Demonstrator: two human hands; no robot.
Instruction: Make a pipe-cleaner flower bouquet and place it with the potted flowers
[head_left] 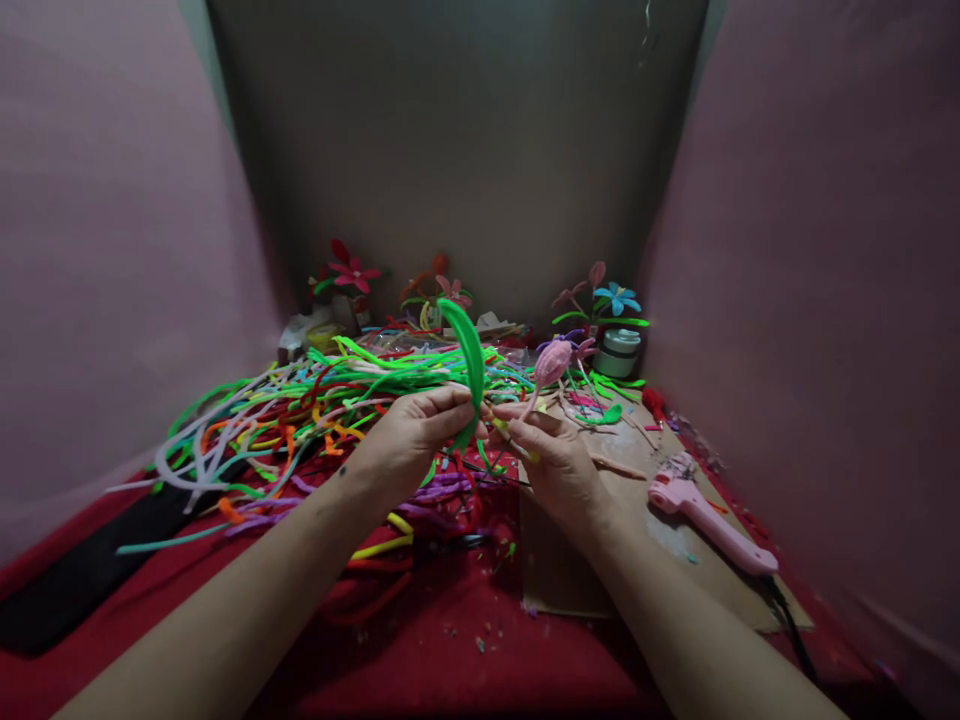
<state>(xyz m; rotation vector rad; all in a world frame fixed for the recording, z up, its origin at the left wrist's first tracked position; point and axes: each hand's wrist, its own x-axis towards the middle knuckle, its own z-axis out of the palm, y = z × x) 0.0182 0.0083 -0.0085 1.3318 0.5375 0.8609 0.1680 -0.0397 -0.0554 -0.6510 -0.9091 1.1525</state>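
Head cam view, looking fwd & down at a table w/ a red cloth [450,650]. L hand [409,435], left of ctr, pinches a curved bright green leaf [469,350] near its base btwn thumb & fingers; the leaf stands upright, tip bending left. R hand [559,455], just beside it, grips the stem of a pink fuzzy bud [553,363], which leans up & right; a small yellow piece [501,428] shows at its fingers. Fingertips of both hands nearly meet at ctr.

Behind & left: big tangled pile of fuzzy stems [375,375] in green, white, red, orange, purple etc. A black strip [97,560] lies at far L. Under & right of R hand: brown board [577,560], w/ a pink glue gun [712,520] on its R part, dark cord running toward the viewer. At the back, L to R: red flower [354,272], pink flower [453,292], blue flower [617,297] w/ yellow ctr, & a pale round container [617,353] below the blue one. Pinkish sheets hang both sides. No writing, brand or label legible.
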